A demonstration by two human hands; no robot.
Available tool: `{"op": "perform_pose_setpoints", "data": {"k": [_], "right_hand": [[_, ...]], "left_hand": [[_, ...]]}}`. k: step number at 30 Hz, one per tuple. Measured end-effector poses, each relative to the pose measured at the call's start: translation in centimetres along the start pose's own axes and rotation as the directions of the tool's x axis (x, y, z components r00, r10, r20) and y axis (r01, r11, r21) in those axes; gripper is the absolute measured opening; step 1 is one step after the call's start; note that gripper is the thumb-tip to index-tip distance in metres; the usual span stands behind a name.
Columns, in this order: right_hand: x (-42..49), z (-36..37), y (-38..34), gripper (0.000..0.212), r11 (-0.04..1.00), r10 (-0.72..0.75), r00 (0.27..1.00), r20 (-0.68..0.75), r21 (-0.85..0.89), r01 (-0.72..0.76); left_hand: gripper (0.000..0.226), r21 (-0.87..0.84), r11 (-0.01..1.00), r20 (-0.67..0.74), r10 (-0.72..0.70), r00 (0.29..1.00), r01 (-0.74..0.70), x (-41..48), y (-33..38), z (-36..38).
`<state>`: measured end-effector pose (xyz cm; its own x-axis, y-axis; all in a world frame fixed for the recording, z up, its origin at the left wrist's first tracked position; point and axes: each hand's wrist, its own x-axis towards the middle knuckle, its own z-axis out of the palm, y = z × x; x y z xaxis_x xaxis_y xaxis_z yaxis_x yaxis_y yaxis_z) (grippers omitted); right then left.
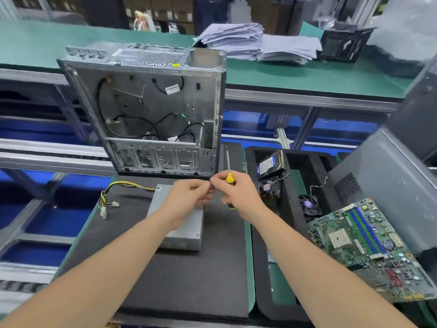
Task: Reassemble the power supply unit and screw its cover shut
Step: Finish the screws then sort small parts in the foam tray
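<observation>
The grey metal power supply unit (186,235) lies flat on the dark foam mat (184,280), its yellow and black cable bundle (111,197) trailing off to the left. Both hands hover above its far end. My right hand (238,195) grips a yellow-handled screwdriver (229,177) with the shaft pointing up and away. My left hand (189,200) has its fingertips pinched together right beside the right hand's fingers; something small may be between them, too small to make out.
An empty computer case (151,110) stands upright just behind the mat. A black foam tray (264,233) on the right holds a hard drive (270,164) and fans (309,204). A green motherboard (369,247) leans against grey panels (390,176). Paper stacks (257,43) lie on the far bench.
</observation>
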<state>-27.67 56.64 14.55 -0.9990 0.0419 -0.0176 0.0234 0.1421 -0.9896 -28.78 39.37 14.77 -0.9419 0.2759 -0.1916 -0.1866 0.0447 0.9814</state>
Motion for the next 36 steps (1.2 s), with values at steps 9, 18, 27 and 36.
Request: {"op": "perform_pose_setpoints", "data": {"k": [9,18,27,36], "right_hand": [[1.2,8.8,-2.0,0.006,0.997,-0.037,0.982,0.185,-0.061,0.049],[2.4,12.4,-4.5,0.041,0.960,0.076,0.897,0.435,-0.275,0.052],[2.7,11.1,-4.8,0.023,0.919,-0.038,0.925,0.379,-0.351,0.182],[2.8,10.1,-4.8,0.023,0.850,-0.029,0.929,0.369,-0.480,0.217]], "left_hand": [[0.032,-0.216,0.961,0.060,-0.162,0.985,0.171,-1.8,-0.3,-10.4],[0.009,-0.033,0.998,-0.039,0.061,0.997,-0.062,-2.2,-2.0,-16.8],[0.011,-0.049,0.984,-0.139,0.164,0.977,-0.172,-0.8,-4.3,-19.5],[0.013,-0.164,0.968,-0.071,0.179,0.981,-0.189,0.6,-4.6,-20.0]]}}
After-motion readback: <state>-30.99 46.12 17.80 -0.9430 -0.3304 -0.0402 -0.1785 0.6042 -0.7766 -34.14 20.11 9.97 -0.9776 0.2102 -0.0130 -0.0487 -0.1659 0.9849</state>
